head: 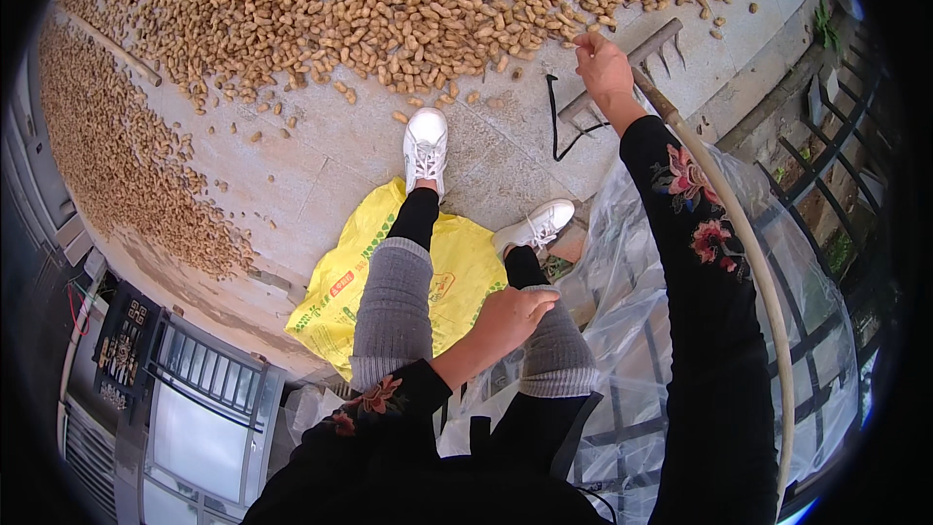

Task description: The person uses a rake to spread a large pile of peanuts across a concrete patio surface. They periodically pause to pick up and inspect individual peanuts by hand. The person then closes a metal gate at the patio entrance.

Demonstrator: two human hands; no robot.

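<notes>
My right hand (pixel 606 71) is stretched forward over a rake, at the near edge of a spread of unshelled peanuts (pixel 408 11). Its thumb and fingertips are bent together; whether something small sits between them is hidden. Below it lies the rake's head (pixel 654 42), with metal tines on a wooden bar. The long wooden rake handle (pixel 729 211) runs back beside my right sleeve. My left hand (pixel 510 321) is loosely curled in front of my left-to-right crossing forearm, over the right knee area, with nothing visible in it. Its finger undersides are hidden.
A yellow printed plastic sack (pixel 328 306) lies under my legs, near my white shoes (pixel 425 135). Clear plastic sheeting (pixel 627 284) drapes over a dark metal railing (pixel 831 149) on the right. A bent black rod (pixel 554 117) lies by the rake. A wooden stick (pixel 116 49) lies among peanuts.
</notes>
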